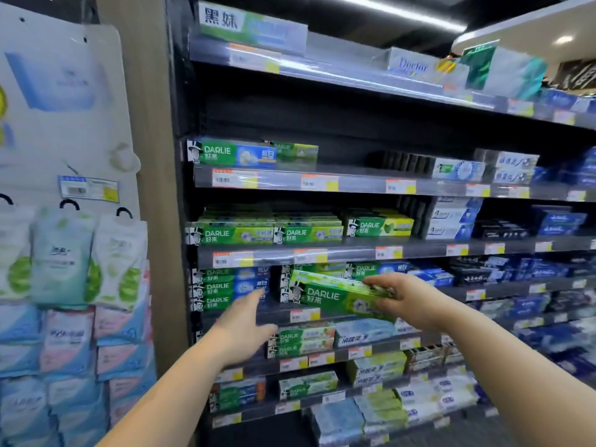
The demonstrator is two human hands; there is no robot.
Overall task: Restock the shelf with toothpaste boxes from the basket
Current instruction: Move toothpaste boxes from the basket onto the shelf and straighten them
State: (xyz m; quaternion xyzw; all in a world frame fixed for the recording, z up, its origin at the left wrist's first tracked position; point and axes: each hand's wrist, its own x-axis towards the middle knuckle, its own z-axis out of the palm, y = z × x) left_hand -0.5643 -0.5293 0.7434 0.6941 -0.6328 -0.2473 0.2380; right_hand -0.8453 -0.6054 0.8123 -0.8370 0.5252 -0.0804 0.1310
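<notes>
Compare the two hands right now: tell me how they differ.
The right hand grips a green Darlie toothpaste box by its end, fingers curled round it; the left hand holds nothing, fingers straight. The right hand is higher and the left hand lower, reaching towards the blue-green Darlie stack. Both stretch towards the same shelf level.

Green toothpaste box [335,300] with white lettering; yellow-orange price tags [234,179].

Bright ceiling strip light [396,11] overhead, glare on shelf-edge strips [354,183], soft blur, wide-angle bending at edges.
</notes>
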